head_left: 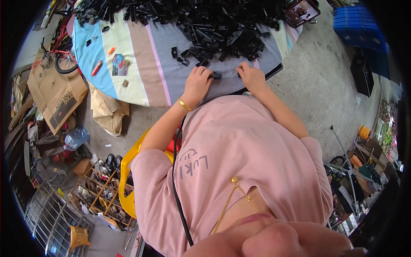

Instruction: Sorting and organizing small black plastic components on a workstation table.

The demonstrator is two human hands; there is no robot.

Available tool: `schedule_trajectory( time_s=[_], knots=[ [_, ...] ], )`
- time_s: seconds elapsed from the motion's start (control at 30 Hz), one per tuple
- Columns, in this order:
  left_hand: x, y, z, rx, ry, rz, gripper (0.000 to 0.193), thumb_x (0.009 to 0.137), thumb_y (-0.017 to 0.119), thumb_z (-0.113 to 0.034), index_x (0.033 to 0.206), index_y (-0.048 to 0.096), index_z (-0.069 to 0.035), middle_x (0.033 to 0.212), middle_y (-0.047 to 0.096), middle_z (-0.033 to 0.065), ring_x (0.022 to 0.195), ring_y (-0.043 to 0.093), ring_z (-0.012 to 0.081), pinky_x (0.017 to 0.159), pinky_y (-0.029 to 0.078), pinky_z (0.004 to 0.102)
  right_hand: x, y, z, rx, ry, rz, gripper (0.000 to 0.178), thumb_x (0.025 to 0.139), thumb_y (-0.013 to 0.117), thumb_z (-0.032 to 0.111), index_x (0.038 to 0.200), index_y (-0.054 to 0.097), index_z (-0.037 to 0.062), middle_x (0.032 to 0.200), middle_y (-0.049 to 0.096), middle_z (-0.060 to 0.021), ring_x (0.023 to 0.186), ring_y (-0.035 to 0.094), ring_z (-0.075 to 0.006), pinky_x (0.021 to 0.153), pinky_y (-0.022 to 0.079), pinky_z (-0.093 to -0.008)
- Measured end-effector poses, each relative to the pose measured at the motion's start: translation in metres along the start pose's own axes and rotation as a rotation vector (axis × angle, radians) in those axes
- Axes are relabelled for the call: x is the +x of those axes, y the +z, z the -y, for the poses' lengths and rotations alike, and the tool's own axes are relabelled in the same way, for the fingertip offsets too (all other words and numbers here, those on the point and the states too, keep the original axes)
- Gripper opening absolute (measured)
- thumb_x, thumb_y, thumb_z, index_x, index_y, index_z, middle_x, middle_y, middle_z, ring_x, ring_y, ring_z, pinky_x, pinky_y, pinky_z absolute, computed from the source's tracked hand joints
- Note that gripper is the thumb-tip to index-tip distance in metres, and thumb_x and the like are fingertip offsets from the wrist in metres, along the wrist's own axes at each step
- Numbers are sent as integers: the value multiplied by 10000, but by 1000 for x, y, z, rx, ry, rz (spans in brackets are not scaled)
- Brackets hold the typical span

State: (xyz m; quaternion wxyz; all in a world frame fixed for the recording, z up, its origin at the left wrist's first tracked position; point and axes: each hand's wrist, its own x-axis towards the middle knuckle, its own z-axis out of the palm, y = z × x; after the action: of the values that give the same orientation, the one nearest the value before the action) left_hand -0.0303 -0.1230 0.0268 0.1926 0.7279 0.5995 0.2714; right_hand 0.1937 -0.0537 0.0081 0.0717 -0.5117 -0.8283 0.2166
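My left hand (198,83), with a gold bangle at its wrist, is closed on a small black plastic part (217,76) just above the cloth near the table's front edge. A short way to the right, my right hand (252,79) has its thumb and fingers pinched together. A small dark bit shows at those fingertips, too small to name. Beyond both hands lies a large heap of black plastic parts (214,34), with several loose ones at its near edge.
A striped cloth (141,60) covers the table. On its left lie a red lighter (97,68), a card (120,64), an orange piece (111,50) and a small brown block (125,83). A phone (302,13) stands far right. A yellow-and-red chair (127,180) is beside me.
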Motion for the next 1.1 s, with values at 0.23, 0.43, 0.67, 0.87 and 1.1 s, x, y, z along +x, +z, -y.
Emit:
schedule_trajectory(
  time_s=[0.23, 0.43, 0.67, 0.87, 1.1],
  knots=[
    [13, 22, 15, 89, 347, -1, 167, 735, 669, -67, 888, 602, -60, 1025, 550, 97, 948, 542, 288, 833, 468, 377, -1, -10, -12, 56, 43, 51, 256, 905, 580, 332, 890, 604, 78, 649, 630, -125, 566, 626, -280, 492, 467, -380],
    [-3, 18, 21, 27, 478, 118, 271, 764, 610, -94, 1030, 599, -45, 1124, 546, 114, 1029, 535, 290, 885, 455, 358, -1, -20, -3, 853, 332, 204, 236, 844, 671, 213, 1019, 687, 55, 782, 677, -148, 617, 620, -287, 584, 486, -345],
    [-3, 19, 11, -219, 118, -41, 278, 731, 690, -82, 996, 628, -26, 1115, 560, 137, 994, 549, 315, 855, 470, 365, 12, -5, 19, 471, -315, -1, 243, 732, 723, 121, 959, 689, 43, 873, 607, -71, 802, 604, -252, 694, 496, -332],
    [-2, 17, 7, -102, -74, -88, 266, 682, 756, -108, 926, 681, -33, 901, 615, 91, 840, 562, 292, 740, 475, 366, 15, -14, 15, 232, -491, -8, 215, 728, 713, 139, 921, 667, 56, 887, 576, -54, 879, 566, -246, 736, 481, -340],
    [0, 15, 8, -139, -98, -66, 234, 657, 771, -123, 854, 695, -23, 820, 607, 83, 796, 565, 274, 723, 475, 357, 15, -18, 3, 103, -538, 10, 206, 729, 708, 160, 902, 653, 63, 843, 562, -43, 844, 554, -227, 715, 468, -329]
  ],
)
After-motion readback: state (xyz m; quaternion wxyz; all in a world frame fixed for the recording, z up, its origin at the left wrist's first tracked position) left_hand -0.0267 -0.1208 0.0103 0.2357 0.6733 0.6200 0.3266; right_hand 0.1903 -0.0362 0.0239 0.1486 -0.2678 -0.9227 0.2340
